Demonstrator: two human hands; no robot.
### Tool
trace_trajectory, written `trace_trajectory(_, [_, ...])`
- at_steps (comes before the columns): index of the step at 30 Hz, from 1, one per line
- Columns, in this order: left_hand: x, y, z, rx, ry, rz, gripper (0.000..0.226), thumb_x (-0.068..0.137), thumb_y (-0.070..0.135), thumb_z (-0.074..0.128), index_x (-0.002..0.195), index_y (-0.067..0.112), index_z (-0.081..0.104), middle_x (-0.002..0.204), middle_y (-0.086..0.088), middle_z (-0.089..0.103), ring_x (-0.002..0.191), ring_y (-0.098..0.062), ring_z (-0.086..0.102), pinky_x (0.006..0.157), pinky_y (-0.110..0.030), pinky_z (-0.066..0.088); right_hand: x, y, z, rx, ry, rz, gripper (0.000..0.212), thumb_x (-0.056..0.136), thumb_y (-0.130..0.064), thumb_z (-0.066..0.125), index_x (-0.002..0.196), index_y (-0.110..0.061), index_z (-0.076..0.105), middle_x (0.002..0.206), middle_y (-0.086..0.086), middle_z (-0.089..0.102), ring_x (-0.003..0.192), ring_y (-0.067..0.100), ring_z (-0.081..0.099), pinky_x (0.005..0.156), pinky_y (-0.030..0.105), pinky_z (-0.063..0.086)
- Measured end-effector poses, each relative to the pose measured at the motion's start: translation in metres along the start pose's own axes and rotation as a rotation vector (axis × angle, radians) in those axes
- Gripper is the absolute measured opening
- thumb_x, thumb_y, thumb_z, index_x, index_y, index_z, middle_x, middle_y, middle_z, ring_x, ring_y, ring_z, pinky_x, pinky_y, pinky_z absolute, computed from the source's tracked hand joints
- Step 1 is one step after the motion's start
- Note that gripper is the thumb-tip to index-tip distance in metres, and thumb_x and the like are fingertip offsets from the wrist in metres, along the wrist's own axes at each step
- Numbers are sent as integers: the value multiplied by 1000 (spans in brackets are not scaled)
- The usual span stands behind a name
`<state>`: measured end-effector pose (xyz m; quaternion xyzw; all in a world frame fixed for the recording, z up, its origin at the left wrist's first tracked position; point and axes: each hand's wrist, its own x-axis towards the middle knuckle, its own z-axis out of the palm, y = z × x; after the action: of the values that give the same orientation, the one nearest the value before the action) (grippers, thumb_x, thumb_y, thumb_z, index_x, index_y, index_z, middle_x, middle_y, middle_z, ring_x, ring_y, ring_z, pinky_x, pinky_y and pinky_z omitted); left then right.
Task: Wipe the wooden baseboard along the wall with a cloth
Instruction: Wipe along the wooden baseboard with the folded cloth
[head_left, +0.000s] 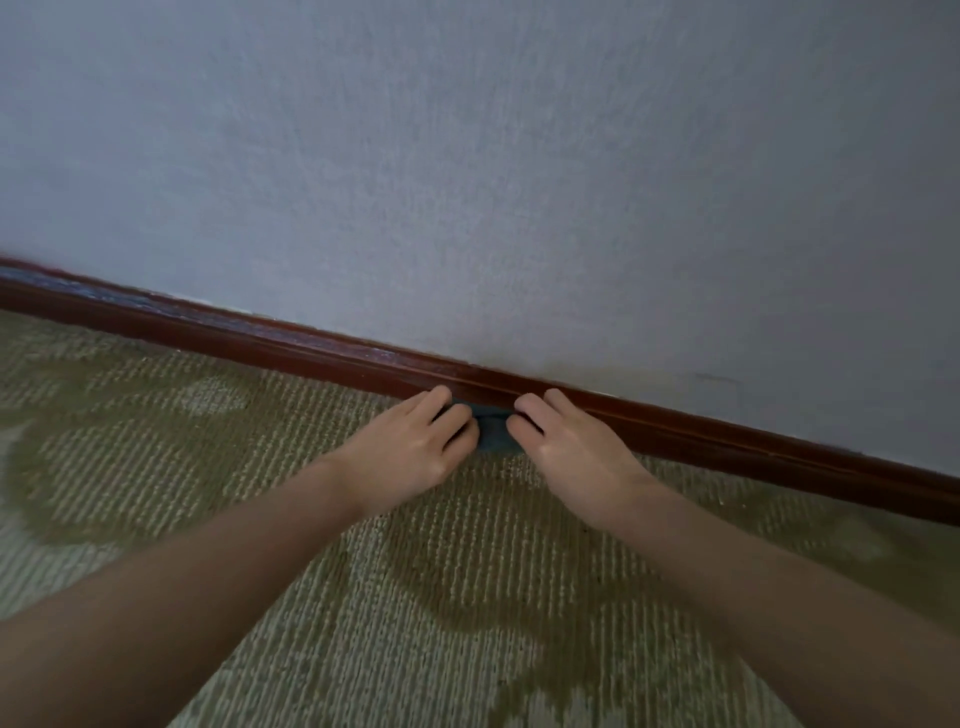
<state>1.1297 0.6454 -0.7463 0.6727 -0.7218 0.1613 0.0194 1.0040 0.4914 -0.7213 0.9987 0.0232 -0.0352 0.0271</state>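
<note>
Brown wood, dark and a bit shiny, makes the baseboard. It starts far out to the left of the left hand and slopes down past both hands to the right edge. A pale grey wall stands behind it, above the hands. Out to the left of the left hand, and under both arms, lies a green and cream carpet with bumpy rows and big round shapes.

The left hand is on the carpet, just in front of the baseboard. Its fingers are bent and close together. The top finger touches the wood. The tips of the others meet the left end of the cloth. The thumb is hidden, so I cannot tell if this hand pinches the cloth or only presses on it.

The cloth is blue and only a little of it shows. It sits between the two hands, low against the bottom of the baseboard, where the wood meets the carpet.

The right hand is just to the right of the cloth. Its fingers are bent too, and they point at the left hand. The tips touch the right end of the cloth, and the far finger lies along the wood. I cannot tell if it pinches or presses.
</note>
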Motion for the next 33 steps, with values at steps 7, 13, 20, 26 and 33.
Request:
trace_trajectory(7, [6, 4, -13, 14, -105, -4, 23, 77, -1, 59, 98, -7, 67, 81, -13, 61, 72, -27, 57, 66, -35, 52, -7, -1, 12, 111, 179, 4, 47, 42, 16, 78, 87, 8, 68, 78, 18, 62, 66, 31, 60, 47, 28, 46])
trace_trajectory(13, [18, -1, -38, 26, -199, -10, 30, 74, -2, 53, 100, -10, 65, 84, -17, 62, 74, -31, 58, 68, -38, 53, -9, 1, -5, 178, 190, 55, 46, 40, 12, 80, 84, 5, 69, 78, 16, 62, 66, 30, 59, 49, 28, 45])
trace_trajectory(20, [26, -11, -23, 39, -169, -9, 33, 82, -1, 39, 98, -10, 66, 86, -18, 64, 75, -31, 61, 67, -37, 53, -4, 7, 5, 199, 254, 108, 38, 48, 13, 79, 84, 8, 69, 77, 19, 62, 72, 32, 61, 53, 30, 49])
trace_trajectory(26, [21, -33, 14, 86, -97, -23, 35, 84, 1, 37, 96, -12, 67, 86, -23, 64, 74, -34, 63, 67, -38, 54, 26, 8, 33, 166, 394, 146, 35, 57, 12, 75, 91, 11, 68, 82, 23, 62, 76, 34, 62, 60, 34, 51])
trace_trajectory(33, [4, -36, 43, -18, -8, -61, 31, 84, -3, 41, 101, -14, 64, 93, -27, 65, 79, -36, 64, 73, -40, 55, 32, 0, 57, 137, 476, 139, 31, 73, 10, 49, 98, 10, 67, 85, 22, 64, 78, 32, 61, 62, 33, 51])
